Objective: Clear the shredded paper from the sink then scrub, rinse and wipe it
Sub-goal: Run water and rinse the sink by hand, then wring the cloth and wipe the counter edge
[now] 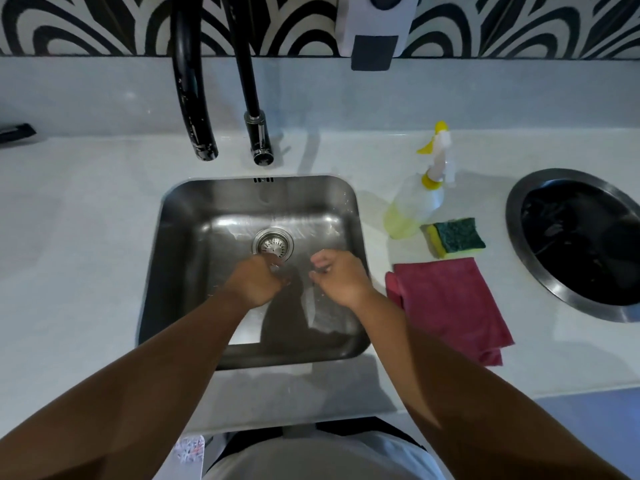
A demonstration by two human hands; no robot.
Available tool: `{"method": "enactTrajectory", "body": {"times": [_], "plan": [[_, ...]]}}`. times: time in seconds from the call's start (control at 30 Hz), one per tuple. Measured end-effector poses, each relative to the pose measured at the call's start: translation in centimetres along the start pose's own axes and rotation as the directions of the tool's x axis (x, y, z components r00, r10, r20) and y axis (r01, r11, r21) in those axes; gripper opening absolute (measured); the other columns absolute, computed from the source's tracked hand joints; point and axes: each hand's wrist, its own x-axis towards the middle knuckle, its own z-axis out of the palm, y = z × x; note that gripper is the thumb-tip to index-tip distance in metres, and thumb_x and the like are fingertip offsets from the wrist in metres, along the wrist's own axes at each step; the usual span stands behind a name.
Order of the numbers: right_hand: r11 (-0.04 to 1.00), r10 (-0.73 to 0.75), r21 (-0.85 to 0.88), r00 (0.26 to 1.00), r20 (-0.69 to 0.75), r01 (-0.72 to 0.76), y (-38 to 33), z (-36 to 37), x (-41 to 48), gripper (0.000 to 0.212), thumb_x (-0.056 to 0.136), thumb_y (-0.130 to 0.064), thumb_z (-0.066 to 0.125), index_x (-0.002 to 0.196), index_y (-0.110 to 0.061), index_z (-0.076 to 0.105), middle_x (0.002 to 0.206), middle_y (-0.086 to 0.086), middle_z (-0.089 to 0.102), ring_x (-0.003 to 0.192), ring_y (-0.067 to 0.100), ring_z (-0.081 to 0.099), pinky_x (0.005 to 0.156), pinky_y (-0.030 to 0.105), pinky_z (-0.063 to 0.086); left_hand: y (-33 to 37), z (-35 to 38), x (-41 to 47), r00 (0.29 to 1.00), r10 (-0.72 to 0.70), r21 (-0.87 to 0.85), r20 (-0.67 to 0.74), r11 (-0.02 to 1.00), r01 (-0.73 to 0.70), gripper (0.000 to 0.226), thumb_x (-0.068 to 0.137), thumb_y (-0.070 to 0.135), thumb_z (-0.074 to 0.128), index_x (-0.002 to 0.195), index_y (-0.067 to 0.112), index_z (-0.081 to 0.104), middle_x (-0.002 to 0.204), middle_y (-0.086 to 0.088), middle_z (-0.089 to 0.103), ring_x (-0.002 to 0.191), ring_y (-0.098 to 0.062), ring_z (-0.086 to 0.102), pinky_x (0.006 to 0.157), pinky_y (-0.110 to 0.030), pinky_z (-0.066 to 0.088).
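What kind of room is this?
Most likely a kitchen: a steel sink with a black tap is set in a white counter, and a scrubbing sponge and a spray bottle are beside it.

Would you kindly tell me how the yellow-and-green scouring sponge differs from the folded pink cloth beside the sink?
The yellow-and-green scouring sponge is a thick block; the folded pink cloth lies flat. The sponge covers far less of the white counter than the cloth, and sits farther back. Both lie untouched on it, right of the steel sink.
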Motion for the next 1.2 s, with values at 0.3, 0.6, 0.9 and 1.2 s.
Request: {"method": "enactTrajectory", "body": {"times": [0.3,0.6,0.9,1.2], "plan": [[0.888,-0.227,-0.445,0.953,-0.199,0.119,6.8,-13.2,-2.9,0.026,0.085,-0.004,0.062,0.105,-0.013,0.075,0.108,0.001,0.073,0.099,0.023,0.071,0.091,0.04,0.058,8.6,4.5,-1.6,0.967,0.251,-0.155,-0.04,0.955,-0.254,0.016,0.086,0.02,0.076,0.102,0.023,0.078,0.091,0.008,0.074,0.087,-0.011,0.07,0.087,-0.023,0.053],[0.836,-0.067,-0.547,0.984,-0.163,-0.034,9.6,-13.7,-5.0,0.016,0.094,-0.029,0.061,0.107,-0.026,0.07,0.111,-0.001,0.058,0.1,0.019,0.063,0.079,0.028,0.052,15.3,8.1,-2.5,0.891,0.421,-0.098,0.173,0.907,-0.409,0.049,0.085,0.037,0.079,0.13,0.025,0.064,0.101,0.006,0.059,0.095,-0.012,0.058,0.084,-0.025,0.045],[0.881,-0.396,-0.293,0.918,-0.029,0.371,4.8,-12.9,-5.2,0.009,0.086,-0.026,0.064,0.085,-0.022,0.056,0.074,-0.01,0.056,0.075,0.016,0.053,0.079,0.034,0.042,13.3,4.8,-4.4,0.929,0.335,-0.602,0.158,0.778,-0.179,0.013,0.092,0.001,0.066,0.083,0.011,0.062,0.07,0.009,0.059,0.066,-0.002,0.054,0.069,-0.021,0.044],[0.969,-0.077,-0.168,0.866,0.494,0.182,-0.2,-9.0,-2.8,0.014,0.087,-0.022,0.07,0.075,-0.027,0.065,0.068,-0.01,0.063,0.07,0.012,0.063,0.066,0.023,0.047,4.4,0.2,-6.5,0.974,0.202,-0.804,0.099,0.593,-0.041,0.015,0.098,0.001,0.058,0.09,0.014,0.054,0.079,-0.005,0.057,0.074,-0.015,0.055,0.07,-0.031,0.043]]}}
